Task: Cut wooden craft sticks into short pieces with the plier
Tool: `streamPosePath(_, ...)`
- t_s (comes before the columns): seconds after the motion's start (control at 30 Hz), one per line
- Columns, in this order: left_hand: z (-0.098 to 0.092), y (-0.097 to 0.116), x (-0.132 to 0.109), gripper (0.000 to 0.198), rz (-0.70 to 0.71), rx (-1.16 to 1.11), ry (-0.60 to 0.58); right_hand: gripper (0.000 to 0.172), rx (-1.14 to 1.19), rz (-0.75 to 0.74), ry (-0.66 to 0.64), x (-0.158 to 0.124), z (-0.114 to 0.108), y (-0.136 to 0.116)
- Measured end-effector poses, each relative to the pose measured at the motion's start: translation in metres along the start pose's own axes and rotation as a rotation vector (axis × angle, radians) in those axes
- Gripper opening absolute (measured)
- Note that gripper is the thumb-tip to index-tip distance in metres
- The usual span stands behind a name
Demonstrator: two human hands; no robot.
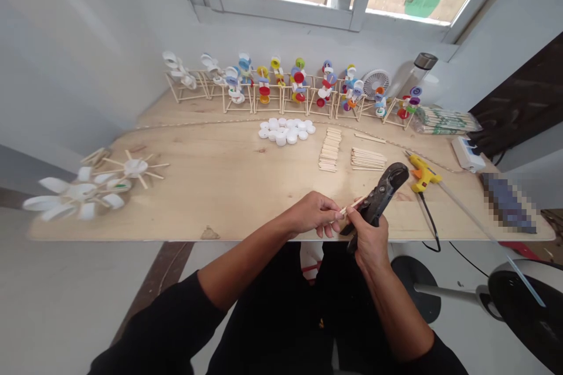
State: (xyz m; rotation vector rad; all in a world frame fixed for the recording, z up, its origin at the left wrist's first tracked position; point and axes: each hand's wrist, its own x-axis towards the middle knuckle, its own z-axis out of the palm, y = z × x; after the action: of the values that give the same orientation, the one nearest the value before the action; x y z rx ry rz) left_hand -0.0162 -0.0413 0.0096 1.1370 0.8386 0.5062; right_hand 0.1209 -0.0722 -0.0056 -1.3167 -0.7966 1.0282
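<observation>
Near the table's front edge, my left hand (314, 212) pinches a thin wooden stick (352, 206). The stick slants up to the right, towards the jaws of a black hand cutter (382, 190). My right hand (372, 241) is wrapped round the cutter's handles, its thumb close to the stick. Just beyond my hands lie a column of short cut sticks (329, 149) and a bundle of longer sticks (368, 159). A single stick (370, 138) lies behind the bundle. Whether the blades touch the stick is hard to see.
White bottle caps (285, 130) cluster mid-table. Stick frames with coloured cap wheels (299, 91) line the back, beside a small fan (376, 84) and a bottle (420, 73). A yellow glue gun (423, 174) and a power strip (467, 154) are right; white wheel pieces (81, 192) lie left.
</observation>
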Motion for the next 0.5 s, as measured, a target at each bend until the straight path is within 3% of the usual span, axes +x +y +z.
streamPosePath(0.5, -0.0058, 0.0030, -0.0017, 0.034, 0.014, -0.057, 0.008, 0.030, -0.011, 0.008, -0.039, -0.0020, -0.0021, -0.0039)
